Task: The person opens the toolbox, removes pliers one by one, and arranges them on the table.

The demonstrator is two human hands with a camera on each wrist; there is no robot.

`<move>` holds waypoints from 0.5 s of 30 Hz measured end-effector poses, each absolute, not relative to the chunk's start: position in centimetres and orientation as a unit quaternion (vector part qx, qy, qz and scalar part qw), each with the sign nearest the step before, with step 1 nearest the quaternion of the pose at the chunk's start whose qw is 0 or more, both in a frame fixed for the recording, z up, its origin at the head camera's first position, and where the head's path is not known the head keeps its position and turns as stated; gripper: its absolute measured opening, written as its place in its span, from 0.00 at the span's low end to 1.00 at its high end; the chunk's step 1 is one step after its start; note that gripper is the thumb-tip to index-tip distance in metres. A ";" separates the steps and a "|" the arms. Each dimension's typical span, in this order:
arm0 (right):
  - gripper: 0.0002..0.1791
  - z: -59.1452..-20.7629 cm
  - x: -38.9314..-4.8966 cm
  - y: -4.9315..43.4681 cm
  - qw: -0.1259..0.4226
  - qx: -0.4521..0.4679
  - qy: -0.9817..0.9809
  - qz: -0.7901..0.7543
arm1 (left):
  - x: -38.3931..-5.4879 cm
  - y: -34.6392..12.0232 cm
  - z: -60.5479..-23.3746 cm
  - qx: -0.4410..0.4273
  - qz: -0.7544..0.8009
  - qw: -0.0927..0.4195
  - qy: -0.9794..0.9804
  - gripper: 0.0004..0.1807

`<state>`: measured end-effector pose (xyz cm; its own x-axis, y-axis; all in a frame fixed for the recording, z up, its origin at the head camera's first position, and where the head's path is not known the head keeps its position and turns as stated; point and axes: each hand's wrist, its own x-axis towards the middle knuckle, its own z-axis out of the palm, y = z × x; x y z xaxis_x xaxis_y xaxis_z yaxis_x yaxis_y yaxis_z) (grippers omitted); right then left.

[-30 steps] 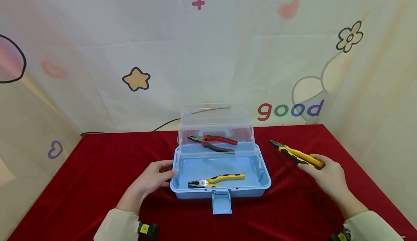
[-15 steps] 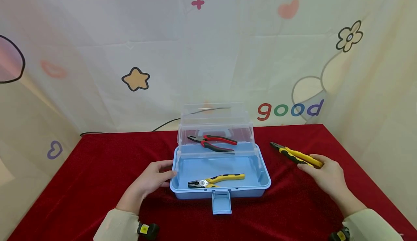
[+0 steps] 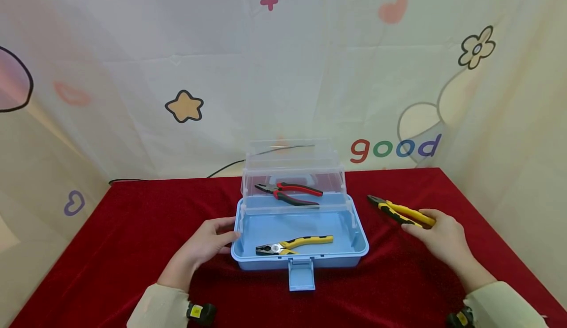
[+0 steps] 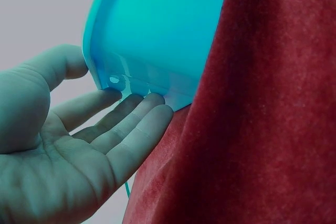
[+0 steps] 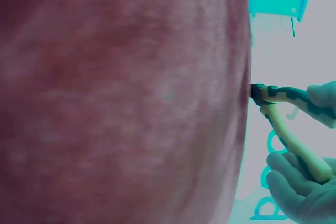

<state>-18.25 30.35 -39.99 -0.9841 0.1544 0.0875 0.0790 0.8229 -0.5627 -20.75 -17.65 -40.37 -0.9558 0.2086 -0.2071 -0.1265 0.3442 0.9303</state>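
Curtain (image 3: 230, 47): pale, printed, hung behind; star (image 3: 184, 106) at left, the word "good" (image 3: 394, 149) at right.
Counter (image 3: 110, 249): covered in red cloth.
Cord (image 3: 226, 169): thin, dark, running against the curtain by the back edge and seen in part through the lid.
Left sleeve (image 3: 159, 306): pale; small black device (image 3: 204, 313) at the cuff.
Left hand (image 3: 205, 243): grasping the left edge of the box, thumb on the rim, remaining fingers nearly straight against the outer wall.
Box (image 3: 336, 261): light blue, on the counter, near the middle.
Lid (image 3: 294, 163): clear, raised at the back of the box.
Red pliers (image 3: 280, 188): red and black, handles spread, head to the left, at the back of the box; seen against the clear plastic, exact support cannot be told.
Yellow pliers (image 3: 288, 244): inside the box by the front wall, head to the left; lower handle largely hidden.
Latch (image 3: 301, 275): blue, hanging from the front wall.
Held pliers (image 3: 406, 211): yellow and black, right of the box and apart from it, head pointing back and left; contact with the cloth cannot be told.
Right hand (image 3: 445, 239): grasping the held pliers by the handles, thumb on one, fingers at the other.
Right sleeve (image 3: 502, 306): pale.
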 end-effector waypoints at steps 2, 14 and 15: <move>0.41 -39.8 -18.4 30.3 0.064 -0.052 -0.958 0.275 | -20.7 -17.6 -40.4 0.021 0.574 0.146 0.805 0.28; 0.39 -38.6 -18.4 29.1 0.033 -0.043 -0.971 0.233 | -20.8 -17.7 -40.4 0.016 0.573 0.149 0.806 0.28; 0.38 -38.6 -18.4 29.0 0.031 -0.043 -0.972 0.230 | -20.8 -17.7 -40.4 0.016 0.573 0.149 0.806 0.28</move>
